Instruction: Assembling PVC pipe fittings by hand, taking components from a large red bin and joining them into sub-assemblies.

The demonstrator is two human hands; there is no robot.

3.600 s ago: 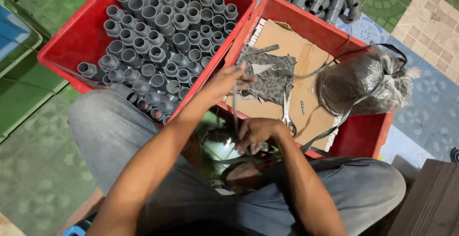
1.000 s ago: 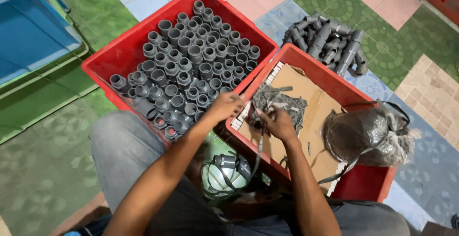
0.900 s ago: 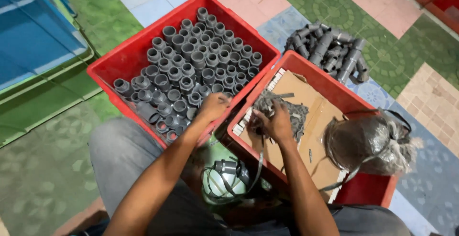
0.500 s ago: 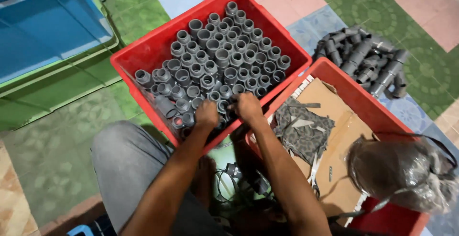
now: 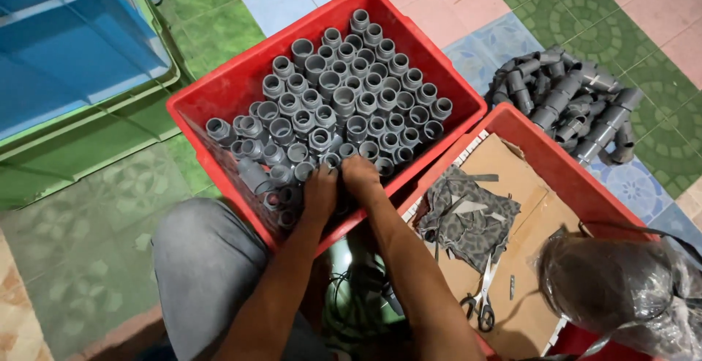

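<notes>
Looking down from the head cam: both hands are in the near edge of the red crate, which is packed with grey pipe fittings standing on end. The left hand and right hand sit side by side, fingers curled down among the front fittings; can't tell exactly what they pinch. Most of the crate looks filled, with the near-left corner messier. Another loose pile of fittings sits on the tiled floor, and scissors lie on cardboard in the 2nd crate.

Both hands among grey pipe fittings, red crate
</notes>
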